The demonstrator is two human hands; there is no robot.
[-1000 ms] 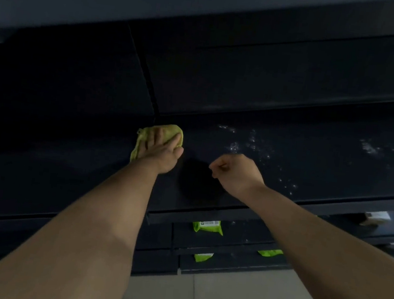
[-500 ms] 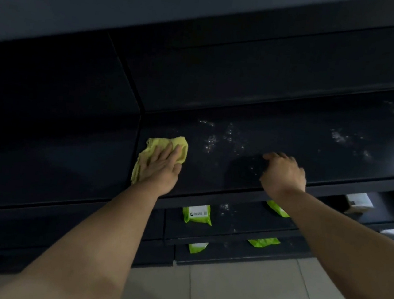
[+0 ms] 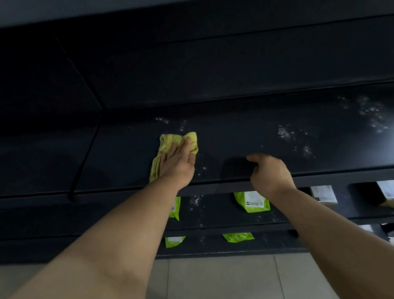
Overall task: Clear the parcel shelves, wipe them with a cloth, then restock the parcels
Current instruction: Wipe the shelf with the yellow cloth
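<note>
A yellow-green cloth (image 3: 167, 143) lies on the dark parcel shelf (image 3: 241, 139), and my left hand (image 3: 178, 164) presses flat on it with fingers spread. My right hand (image 3: 270, 173) rests on the shelf near its front edge, fingers curled down, holding nothing. White dust specks (image 3: 288, 134) dot the shelf to the right of both hands. Green parcels (image 3: 251, 202) lie on the lower shelves beneath my hands, one partly hidden behind my left forearm.
Boxed parcels (image 3: 323, 193) sit on the lower shelf at the right. An upper shelf (image 3: 157, 17) overhangs the work area. A vertical divider (image 3: 84, 156) splits the shelf left of the cloth. Pale tiled floor (image 3: 236, 289) lies below.
My left hand has slid the cloth to the right along the shelf. My right hand has stayed resting near the shelf's front edge.
</note>
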